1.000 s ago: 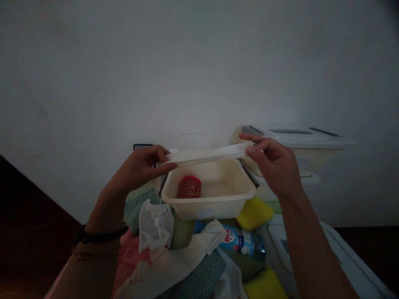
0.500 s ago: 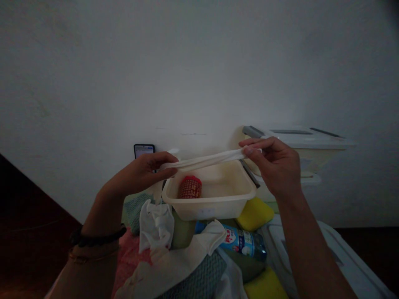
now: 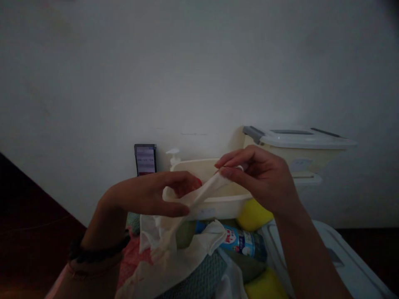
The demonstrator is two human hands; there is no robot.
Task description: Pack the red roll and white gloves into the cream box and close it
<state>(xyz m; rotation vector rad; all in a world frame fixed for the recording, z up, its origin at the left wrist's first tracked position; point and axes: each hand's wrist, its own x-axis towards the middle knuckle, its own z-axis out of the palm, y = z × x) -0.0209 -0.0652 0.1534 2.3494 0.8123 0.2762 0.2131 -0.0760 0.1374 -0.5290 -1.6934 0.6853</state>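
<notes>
A thin strip of white cloth [image 3: 207, 189] slants between my hands above the front of a cream plastic basin. My right hand [image 3: 258, 170] pinches its upper end between thumb and fingertips. Lower down, my left hand [image 3: 158, 193] has the cloth between its thumb and fingers, with the thumb on the near side. From there the cloth hangs toward the pile of fabrics. Behind the hands the basin [image 3: 229, 201] shows its rim and front wall. A red thing [image 3: 198, 182] inside it is mostly hidden by my left hand.
A phone [image 3: 146, 160] stands against the wall beside a white pump top [image 3: 173, 153]. Blue-labelled bottle [image 3: 238, 241], yellow sponges [image 3: 255, 215], a teal cloth [image 3: 199, 276] and a long white cloth [image 3: 187, 259] lie in front. At right is a lidded storage box [image 3: 299, 153].
My hands have come closer together and lower. The white cloth, earlier stretched nearly level, now slants down to the left. The left hand now covers most of the red thing.
</notes>
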